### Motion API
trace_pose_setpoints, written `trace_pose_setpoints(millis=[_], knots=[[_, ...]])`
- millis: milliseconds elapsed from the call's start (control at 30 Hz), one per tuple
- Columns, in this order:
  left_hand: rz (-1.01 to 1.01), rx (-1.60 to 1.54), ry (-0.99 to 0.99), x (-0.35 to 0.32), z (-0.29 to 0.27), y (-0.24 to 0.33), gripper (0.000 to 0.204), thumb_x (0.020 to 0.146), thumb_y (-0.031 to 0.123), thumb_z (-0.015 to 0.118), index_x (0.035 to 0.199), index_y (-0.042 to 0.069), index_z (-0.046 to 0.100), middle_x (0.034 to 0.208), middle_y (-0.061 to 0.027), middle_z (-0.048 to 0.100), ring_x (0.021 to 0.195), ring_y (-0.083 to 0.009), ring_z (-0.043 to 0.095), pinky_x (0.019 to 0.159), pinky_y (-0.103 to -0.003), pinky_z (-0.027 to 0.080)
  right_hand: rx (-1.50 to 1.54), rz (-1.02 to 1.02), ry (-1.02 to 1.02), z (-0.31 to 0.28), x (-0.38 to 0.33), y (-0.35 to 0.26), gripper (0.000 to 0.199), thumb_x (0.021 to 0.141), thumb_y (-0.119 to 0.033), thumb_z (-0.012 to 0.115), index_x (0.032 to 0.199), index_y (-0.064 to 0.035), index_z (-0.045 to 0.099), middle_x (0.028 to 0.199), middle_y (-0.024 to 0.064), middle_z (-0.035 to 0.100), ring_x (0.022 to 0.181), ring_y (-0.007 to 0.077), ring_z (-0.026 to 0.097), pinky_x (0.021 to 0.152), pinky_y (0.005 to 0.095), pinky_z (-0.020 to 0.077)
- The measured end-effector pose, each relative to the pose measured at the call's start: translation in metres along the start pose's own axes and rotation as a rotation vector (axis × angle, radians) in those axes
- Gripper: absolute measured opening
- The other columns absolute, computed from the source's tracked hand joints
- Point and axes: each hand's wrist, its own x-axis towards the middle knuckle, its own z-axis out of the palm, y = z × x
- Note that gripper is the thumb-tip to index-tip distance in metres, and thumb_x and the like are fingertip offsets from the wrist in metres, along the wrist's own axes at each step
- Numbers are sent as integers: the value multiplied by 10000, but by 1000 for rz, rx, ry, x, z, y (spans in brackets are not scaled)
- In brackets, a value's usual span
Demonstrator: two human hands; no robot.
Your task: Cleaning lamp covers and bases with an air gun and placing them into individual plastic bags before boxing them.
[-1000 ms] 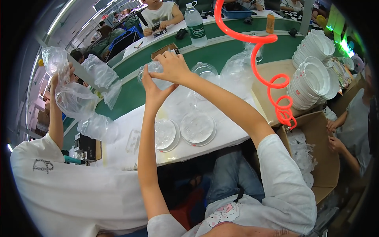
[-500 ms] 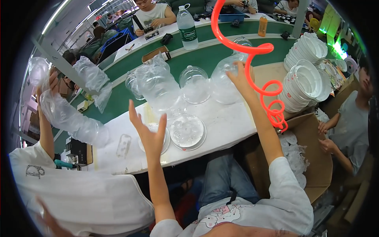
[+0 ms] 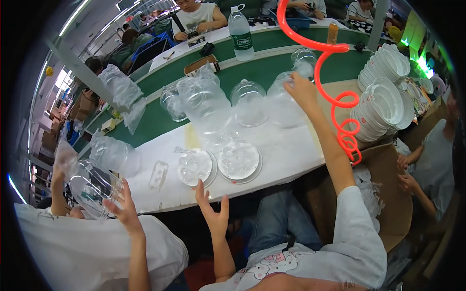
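My left hand [image 3: 212,213] is raised at the table's near edge, fingers spread and holding nothing. Just beyond it are two round white discs with small clear bits on top, the left disc [image 3: 195,166] and the right disc [image 3: 239,160], each on a clear rim. My right arm reaches far over the table, and my right hand [image 3: 303,91] has its fingers closed on the top of a cloudy plastic bag [image 3: 286,104]; what the bag contains is unclear. To its left stand a clear dome [image 3: 249,99] and a bulging plastic bag [image 3: 204,104].
A co-worker at left holds a clear dome [image 3: 94,186] beside a crumpled bag [image 3: 114,153]. A red coiled hose [image 3: 345,99] hangs near my right arm. Stacked white rings [image 3: 381,106] and a cardboard box [image 3: 391,194] are at right. A water bottle [image 3: 241,36] stands behind.
My left hand has come back toward me, lower and away from the discs. My right hand stays at the bag. The co-worker's long bag has come down, and a bare dome now shows in their hands.
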Motion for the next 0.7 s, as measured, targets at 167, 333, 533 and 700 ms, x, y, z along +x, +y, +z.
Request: trace_pose_setpoints(millis=[167, 333, 533, 700], knots=[[-162, -11, -28, -40, -12, -24, 588, 764, 82, 593, 1273, 7, 308, 1292, -142, 342, 1192, -267, 349, 954, -387, 311, 80, 56, 214, -50, 28, -14, 352, 751, -311, 619, 915, -11, 540, 601, 93, 504, 527, 192, 502, 503, 307, 402], [-266, -35, -15, -50, -18, -30, 540, 783, 99, 577, 1255, 7, 333, 1264, -152, 369, 1177, -260, 370, 940, -376, 331, 354, -25, 346, -71, 65, -79, 374, 738, -326, 639, 904, -10, 530, 599, 64, 443, 527, 153, 436, 499, 296, 381], [-240, -81, -18, -45, -11, -24, 527, 788, 98, 568, 1252, 3, 336, 1258, -152, 373, 1171, -259, 376, 936, -366, 334, 209, -144, 84, -18, 87, -114, 310, 727, -334, 597, 868, -59, 568, 689, 121, 595, 647, 269, 586, 578, 356, 449], [-254, -85, -47, -54, -12, -29, 525, 786, 88, 567, 1252, 6, 339, 1255, -145, 376, 1157, -255, 389, 922, -363, 347, 247, -145, -95, 1, 78, -126, 306, 722, -323, 574, 875, -59, 567, 744, 134, 612, 713, 308, 587, 623, 378, 460]])
